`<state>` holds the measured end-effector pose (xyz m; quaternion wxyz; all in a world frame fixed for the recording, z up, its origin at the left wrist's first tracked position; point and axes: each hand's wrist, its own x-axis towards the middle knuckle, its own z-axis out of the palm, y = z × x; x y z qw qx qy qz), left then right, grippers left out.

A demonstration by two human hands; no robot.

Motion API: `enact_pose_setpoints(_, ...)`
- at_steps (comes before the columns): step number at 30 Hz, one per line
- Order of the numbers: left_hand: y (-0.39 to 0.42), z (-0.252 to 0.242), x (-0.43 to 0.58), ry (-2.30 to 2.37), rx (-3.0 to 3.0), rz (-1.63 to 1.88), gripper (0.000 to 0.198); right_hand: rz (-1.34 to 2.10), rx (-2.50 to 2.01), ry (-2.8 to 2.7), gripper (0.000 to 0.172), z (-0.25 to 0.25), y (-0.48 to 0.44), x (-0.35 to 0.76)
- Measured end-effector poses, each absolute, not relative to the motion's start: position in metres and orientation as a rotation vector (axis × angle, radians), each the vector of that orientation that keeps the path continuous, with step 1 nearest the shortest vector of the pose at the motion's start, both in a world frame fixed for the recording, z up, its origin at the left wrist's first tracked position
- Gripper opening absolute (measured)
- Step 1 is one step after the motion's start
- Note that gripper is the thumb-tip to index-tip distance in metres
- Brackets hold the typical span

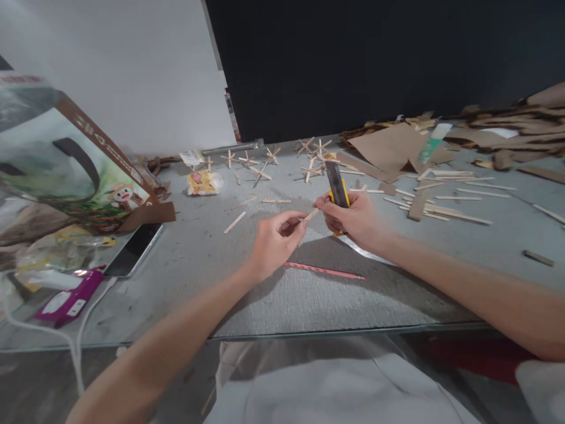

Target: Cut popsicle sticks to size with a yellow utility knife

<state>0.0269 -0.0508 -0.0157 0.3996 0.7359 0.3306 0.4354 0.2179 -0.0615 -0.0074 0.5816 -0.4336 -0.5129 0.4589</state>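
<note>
My left hand pinches a short wooden stick between thumb and fingertips. Opposite it, my right hand is wrapped round a yellow and black utility knife, held upright, and its fingertips touch the far end of the stick. Whether the knife's blade is out I cannot tell. Under my hands lies a red patterned pencil. A metal ruler is partly covered by my right wrist. Left of my hands rest a few loose stick pieces.
Several star-shaped stick pieces stand at the back. Loose sticks, cardboard scraps and a glue stick lie at the right. A phone, a purple device with cables and a printed bag occupy the left.
</note>
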Motion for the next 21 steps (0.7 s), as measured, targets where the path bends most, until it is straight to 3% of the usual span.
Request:
enact_pose_setpoints(11, -0.048, -0.014, 0.028, 0.749, 1.689, 1.047, 0.033, 1.039, -1.073, -1.211, 0.045, 0.0, -0.067, 0.216)
enact_pose_setpoints(21, -0.041, -0.018, 0.006, 0.662, 2.396, 1.645, 0.013, 0.747, -1.029, -1.539, 0.042, -0.011, -0.078, 0.221)
